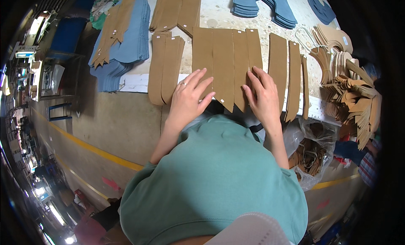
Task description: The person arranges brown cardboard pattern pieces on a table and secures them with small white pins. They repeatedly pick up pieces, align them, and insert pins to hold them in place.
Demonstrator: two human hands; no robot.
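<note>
Several long tan strips with pointed ends (223, 63) lie side by side, overlapping, on the table edge in front of me. My left hand (190, 99) rests flat, fingers spread, on the lower left of this row; a ring shows on one finger. My right hand (262, 95) presses with spread fingers on the lower right of the same row. Neither hand grips anything. More single tan strips (278, 63) lie just right of my right hand.
A stack of tan strips (164, 68) sits left of my left hand. Blue cut pieces (126, 38) are piled far left, more blue stacks (261, 6) at the back. Tan cut shapes (354, 97) heap at the right. A plastic bag of scraps (310, 154) hangs below.
</note>
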